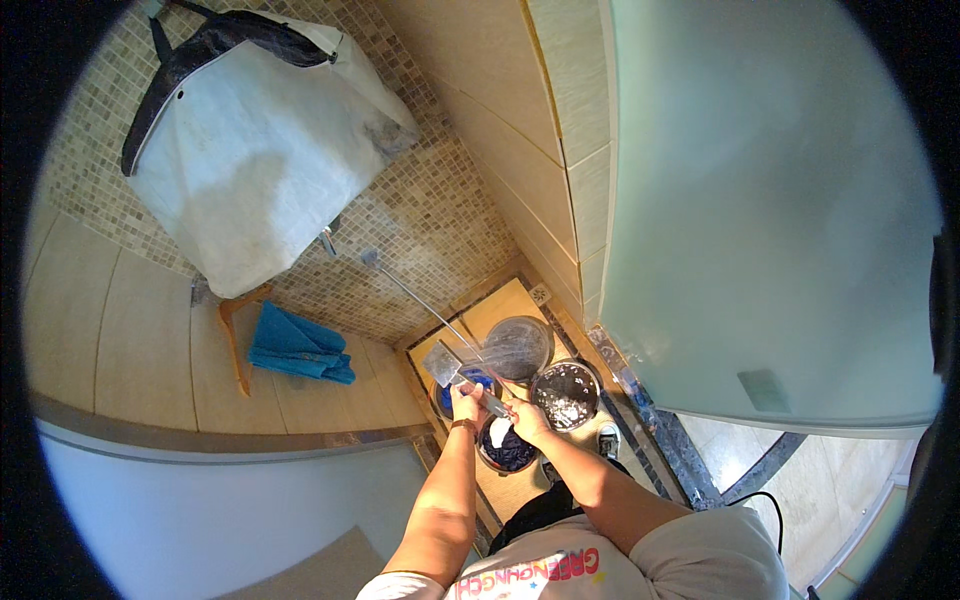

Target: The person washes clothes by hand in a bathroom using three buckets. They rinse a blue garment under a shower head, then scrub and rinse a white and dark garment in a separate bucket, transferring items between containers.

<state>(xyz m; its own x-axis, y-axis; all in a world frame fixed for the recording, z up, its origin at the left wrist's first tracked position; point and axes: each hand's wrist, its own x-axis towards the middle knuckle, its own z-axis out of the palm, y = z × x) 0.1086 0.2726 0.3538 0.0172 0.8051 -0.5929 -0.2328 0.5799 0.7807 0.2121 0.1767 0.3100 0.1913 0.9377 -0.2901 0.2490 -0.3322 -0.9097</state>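
Note:
Both my hands are closed around the grey handle of a square-headed hand shower (441,363). My left hand (466,403) grips nearer the head, while my right hand (528,421) holds the lower end. A thin line, apparently its hose (420,301), runs up to a round fitting on the mosaic wall. Below, blue cloth (481,379) shows in a container partly hidden by the shower head. Dark cloth (509,455) and a white piece (500,431) lie in the nearest bucket, under my hands. Pale streaks, possibly water, cross near the grey round bucket (519,345).
A bucket of dark, foamy water (567,394) stands at right, near my shoe (609,440). Frosted glass (760,220) rises on the right. At upper left hangs a white bag with black trim (260,150); a blue towel (298,345) and wooden hanger (230,335) are below it.

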